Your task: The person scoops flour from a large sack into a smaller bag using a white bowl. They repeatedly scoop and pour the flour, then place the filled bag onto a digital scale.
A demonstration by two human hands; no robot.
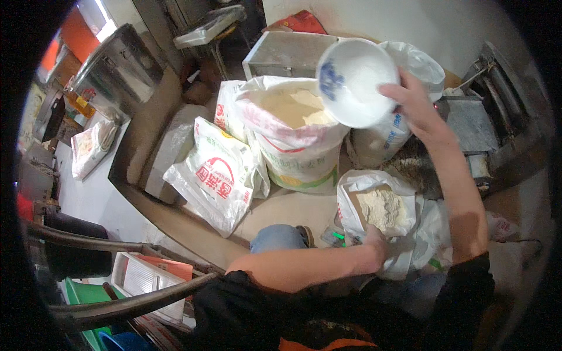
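My right hand (pixel 415 103) grips the rim of a white bowl (pixel 351 83) with a blue pattern. That bowl is held above the right side of a large open woven sack (pixel 303 162) of pale flour (pixel 287 107); only white shows inside it, possibly a dusting of flour. Lower down, my left hand (pixel 373 248) holds the near edge of a smaller white bag (pixel 351 184), its fingers partly hidden. Lumpy flour (pixel 382 210) lies in this bag, which stands open in front of me.
A folded printed sack (pixel 219 175) leans left of the large one. Behind are a low cabinet (pixel 294 48) and another white sack (pixel 390 136). A platform scale (pixel 467 120) stands at right. At left are a large steel pot (pixel 118 66) and a metal rail (pixel 131 305).
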